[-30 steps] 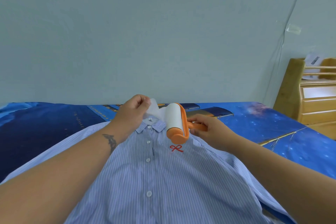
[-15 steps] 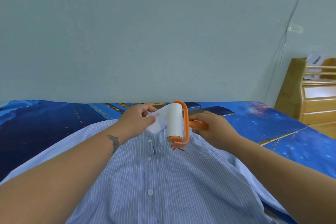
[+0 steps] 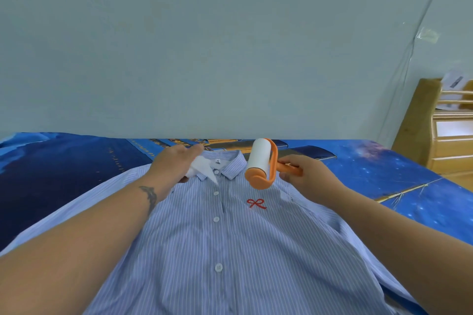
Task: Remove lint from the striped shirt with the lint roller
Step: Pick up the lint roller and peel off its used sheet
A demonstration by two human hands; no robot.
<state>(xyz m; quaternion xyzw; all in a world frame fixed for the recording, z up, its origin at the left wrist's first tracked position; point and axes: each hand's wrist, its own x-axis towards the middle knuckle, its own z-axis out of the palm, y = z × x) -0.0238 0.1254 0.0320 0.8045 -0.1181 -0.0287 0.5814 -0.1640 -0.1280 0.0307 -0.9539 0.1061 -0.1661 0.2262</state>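
Note:
A blue and white striped shirt [image 3: 230, 250] lies buttoned and flat on the bed, collar away from me, with a small red bow stitched on its chest. My right hand [image 3: 304, 176] grips the orange handle of the lint roller [image 3: 261, 163], whose white roll hovers just above the shirt's right collar side. My left hand [image 3: 176, 163] rests at the left collar, fingers closed on a torn white sheet [image 3: 201, 167] of roller paper that hangs free of the roll.
The bed has a blue starry cover [image 3: 384, 174] and stands against a pale wall [image 3: 204, 46]. A wooden cabinet [image 3: 440, 135] with papers on it is at the far right. A thin cable runs down the wall near the corner.
The white sheet has come off the roll and stayed in my left hand, which moved left to the collar. My right hand shifted the roller to the right.

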